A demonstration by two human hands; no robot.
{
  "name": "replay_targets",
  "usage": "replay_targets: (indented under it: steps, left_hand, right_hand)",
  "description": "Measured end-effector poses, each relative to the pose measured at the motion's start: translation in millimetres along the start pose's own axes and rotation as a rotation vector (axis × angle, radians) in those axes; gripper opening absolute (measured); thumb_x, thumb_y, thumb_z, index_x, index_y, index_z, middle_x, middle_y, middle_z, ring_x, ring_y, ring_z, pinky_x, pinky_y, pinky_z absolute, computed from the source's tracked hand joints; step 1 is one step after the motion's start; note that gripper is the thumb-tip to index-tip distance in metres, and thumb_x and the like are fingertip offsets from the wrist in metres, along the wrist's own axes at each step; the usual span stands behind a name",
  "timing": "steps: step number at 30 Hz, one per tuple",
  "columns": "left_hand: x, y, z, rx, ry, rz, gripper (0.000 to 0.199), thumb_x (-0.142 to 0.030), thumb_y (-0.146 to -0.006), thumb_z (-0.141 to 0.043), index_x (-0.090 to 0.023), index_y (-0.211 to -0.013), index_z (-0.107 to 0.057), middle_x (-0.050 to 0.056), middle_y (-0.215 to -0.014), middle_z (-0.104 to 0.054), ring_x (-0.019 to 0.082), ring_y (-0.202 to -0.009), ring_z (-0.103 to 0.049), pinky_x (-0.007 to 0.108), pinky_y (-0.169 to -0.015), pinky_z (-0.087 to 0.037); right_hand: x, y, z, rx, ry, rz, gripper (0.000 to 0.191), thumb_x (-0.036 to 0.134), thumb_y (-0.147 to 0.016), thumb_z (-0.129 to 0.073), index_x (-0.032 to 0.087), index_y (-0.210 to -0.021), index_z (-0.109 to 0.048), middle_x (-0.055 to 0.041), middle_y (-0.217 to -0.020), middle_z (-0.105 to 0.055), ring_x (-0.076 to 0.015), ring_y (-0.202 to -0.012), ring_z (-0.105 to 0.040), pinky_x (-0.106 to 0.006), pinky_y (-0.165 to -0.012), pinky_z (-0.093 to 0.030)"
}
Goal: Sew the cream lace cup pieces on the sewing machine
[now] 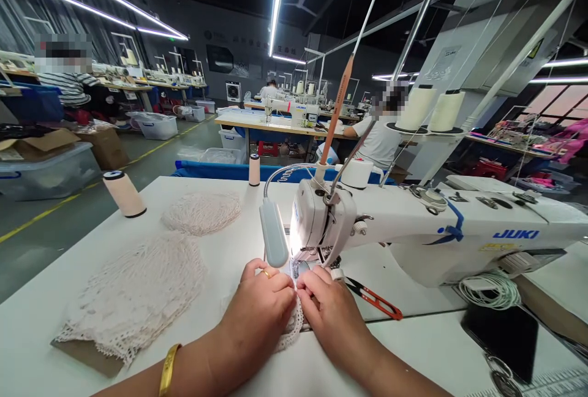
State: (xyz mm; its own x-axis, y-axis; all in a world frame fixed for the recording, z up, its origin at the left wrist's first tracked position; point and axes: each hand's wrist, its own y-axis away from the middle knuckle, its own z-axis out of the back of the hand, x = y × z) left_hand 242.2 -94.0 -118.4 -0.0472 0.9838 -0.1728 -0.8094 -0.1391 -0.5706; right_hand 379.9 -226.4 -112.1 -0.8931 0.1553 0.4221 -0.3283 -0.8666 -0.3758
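Note:
A white sewing machine stands on the table, its lamp lighting the needle area. Just in front of the needle, my left hand has its fingers closed on a piece of white lace trim. Close beside it, my right hand pinches the same lace at its right edge. The two sets of fingertips almost meet. Most of the lace lies hidden beneath my hands. To the left rest a large stack of lace pieces and a smaller lace pile.
Red-handled thread snips lie right of my right hand. Thread cones stand at the table's left and back. A black phone, a coiled white cable and keys are at right. Other people sit at machines beyond.

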Motion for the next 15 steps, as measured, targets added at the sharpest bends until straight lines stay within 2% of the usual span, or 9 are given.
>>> replay_targets:
  steps: [4, 8, 15]
  left_hand:
    - [1.2, 1.0, 3.1, 0.025, 0.029, 0.015, 0.043, -0.015, -0.108, -0.042, -0.020, -0.071, -0.064, 0.004, -0.082, -0.073, 0.020, -0.075, -0.058, 0.046, -0.096, -0.038]
    - [2.0, 0.9, 7.1, 0.061, 0.032, 0.023, 0.043, -0.016, -0.109, -0.039, -0.020, -0.076, -0.066, 0.005, -0.088, -0.075, 0.020, -0.078, -0.059, 0.046, -0.094, -0.037]
    - [5.6, -0.7, 7.7, 0.086, 0.089, 0.049, 0.034, -0.014, -0.106, -0.041, -0.021, -0.085, -0.067, 0.004, -0.093, -0.077, 0.023, -0.088, -0.065, 0.043, -0.097, -0.037]
  right_hand:
    - [-4.4, 6.4, 0.2, 0.015, 0.047, 0.106, 0.026, 0.008, -0.103, -0.050, 0.024, -0.085, -0.061, -0.0025, -0.087, -0.064, -0.0218, -0.079, -0.058, -0.034, -0.069, -0.042]
    - [-5.5, 10.3, 2.5, -0.012, 0.062, 0.168, 0.027, 0.006, -0.104, -0.048, 0.024, -0.095, -0.066, -0.0038, -0.090, -0.066, -0.0229, -0.079, -0.058, -0.035, -0.070, -0.043]
    - [-5.4, 9.9, 3.2, -0.053, 0.137, 0.189, 0.031, 0.004, -0.102, -0.045, 0.024, -0.104, -0.069, -0.0055, -0.093, -0.068, -0.0235, -0.075, -0.057, -0.037, -0.069, -0.042]
